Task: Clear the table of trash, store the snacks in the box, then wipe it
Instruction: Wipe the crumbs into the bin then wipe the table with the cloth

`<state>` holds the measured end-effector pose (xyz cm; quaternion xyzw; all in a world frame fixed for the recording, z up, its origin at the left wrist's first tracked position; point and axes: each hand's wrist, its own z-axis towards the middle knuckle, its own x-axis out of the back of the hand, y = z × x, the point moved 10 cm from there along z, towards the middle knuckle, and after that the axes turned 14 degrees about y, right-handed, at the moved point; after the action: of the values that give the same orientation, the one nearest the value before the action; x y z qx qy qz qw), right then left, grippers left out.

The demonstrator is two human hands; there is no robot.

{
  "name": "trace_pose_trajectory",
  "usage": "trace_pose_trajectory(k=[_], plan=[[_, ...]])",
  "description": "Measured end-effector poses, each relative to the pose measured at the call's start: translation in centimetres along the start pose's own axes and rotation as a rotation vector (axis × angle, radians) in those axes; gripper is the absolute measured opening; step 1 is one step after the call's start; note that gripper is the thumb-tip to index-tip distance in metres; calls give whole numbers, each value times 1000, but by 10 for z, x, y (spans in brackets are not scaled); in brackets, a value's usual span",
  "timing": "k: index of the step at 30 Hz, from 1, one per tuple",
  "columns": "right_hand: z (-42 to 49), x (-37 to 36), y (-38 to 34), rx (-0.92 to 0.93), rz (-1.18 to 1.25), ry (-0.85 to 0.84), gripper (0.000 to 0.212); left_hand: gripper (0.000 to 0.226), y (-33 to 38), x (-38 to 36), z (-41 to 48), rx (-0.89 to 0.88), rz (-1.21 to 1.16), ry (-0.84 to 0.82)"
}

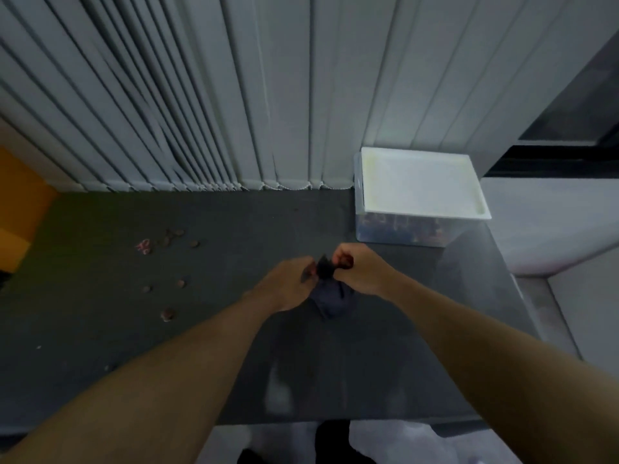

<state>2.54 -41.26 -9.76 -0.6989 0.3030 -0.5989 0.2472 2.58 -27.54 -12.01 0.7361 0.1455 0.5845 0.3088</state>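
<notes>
A small dark bag [333, 298] sits on the dark table [100, 329], bunched at its top. My left hand [289, 284] and my right hand [361, 271] both pinch the bag's twisted neck from either side. A clear plastic box [405, 231] with a white lid [422, 182] stands at the table's far right, with colourful snack packets visible through its wall. Several small brown crumbs or nut shells [174, 237] lie scattered on the table's left half, beside a red-and-white scrap of wrapper [144, 246].
Grey vertical blinds [234, 95] hang along the far edge of the table. An orange surface [20, 209] shows at the far left. A pale sofa or cushion [552, 229] lies beyond the table's right edge. The table's near edge runs just above my feet.
</notes>
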Motion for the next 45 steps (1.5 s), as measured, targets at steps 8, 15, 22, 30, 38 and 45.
trace_pose_trajectory(k=[8,15,22,30,38,45], plan=[[58,25,-85,203,25,22,45,7,2,105,20,-31,57,295],[78,26,-140,346,-146,-6,22,14,1,162,19,-45,121,422],[81,5,-160,243,-37,-67,16,10,-11,200,9,-24,126,447],[69,-28,-184,291,-79,-170,25,8,-12,227,5,-149,45,431],[56,-41,-203,186,240,-326,43,8,-24,238,2,-198,22,430],[66,-32,-209,288,-73,-192,15,5,-25,232,-6,-215,42,376]])
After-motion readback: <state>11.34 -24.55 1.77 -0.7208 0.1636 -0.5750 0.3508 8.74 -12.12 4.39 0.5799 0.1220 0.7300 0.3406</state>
